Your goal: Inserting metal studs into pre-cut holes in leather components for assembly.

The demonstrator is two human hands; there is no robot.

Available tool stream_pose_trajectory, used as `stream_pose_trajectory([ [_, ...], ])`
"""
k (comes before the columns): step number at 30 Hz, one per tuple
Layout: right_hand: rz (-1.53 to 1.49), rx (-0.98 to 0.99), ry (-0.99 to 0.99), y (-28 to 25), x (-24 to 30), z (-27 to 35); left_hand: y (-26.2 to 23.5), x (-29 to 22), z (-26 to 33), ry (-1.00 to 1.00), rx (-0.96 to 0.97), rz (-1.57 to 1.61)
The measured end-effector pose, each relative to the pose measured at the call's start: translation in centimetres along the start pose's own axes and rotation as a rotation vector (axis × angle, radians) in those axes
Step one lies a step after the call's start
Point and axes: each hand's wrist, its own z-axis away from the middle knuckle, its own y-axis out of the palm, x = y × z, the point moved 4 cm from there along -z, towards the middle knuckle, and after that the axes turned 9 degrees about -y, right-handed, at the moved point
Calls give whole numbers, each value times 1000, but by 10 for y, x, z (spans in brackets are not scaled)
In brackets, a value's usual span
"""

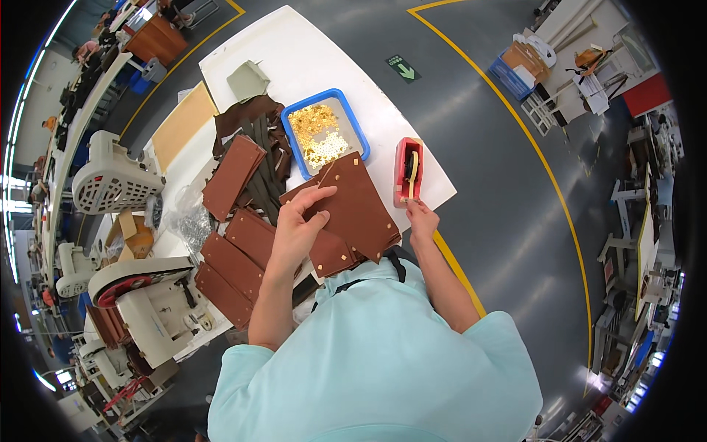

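Observation:
At the near right edge of the white table, my right hand pinches the tape end at the front of a red tape dispenser. My left hand hovers over a brown leather panel, its thumb and forefinger apart and nothing seen between them. Small light squares, perhaps bits of tape, dot the panel's edges. More brown panels lie under it, partly hidden. Beyond them stands a blue-rimmed tray with many small gold-coloured metal pieces.
Stacked brown panels and dark leather strips cover the table's left side. Clear plastic bags lie beside a white machine at left. A grey-green piece sits at the far end. Grey floor with yellow lines is to the right.

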Motion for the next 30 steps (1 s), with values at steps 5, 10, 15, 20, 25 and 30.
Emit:
stream_pose_trajectory([
  [5,21,32,16,-5,-10,-1,2,6,-1,-107,-14,65],
  [10,160,43,-101,-8,-14,-7,-4,12,-3,-252,-68,125],
  [15,401,93,-365,-3,5,1,4,2,0,-103,-66,319],
  [20,608,23,-546,-15,8,4,6,18,-2,-130,24,311],
  [25,381,80,-254,-17,17,17,7,14,2,-129,-47,223],
  [30,-35,490,-252,47,154,96,9,22,6,-37,-134,67],
])
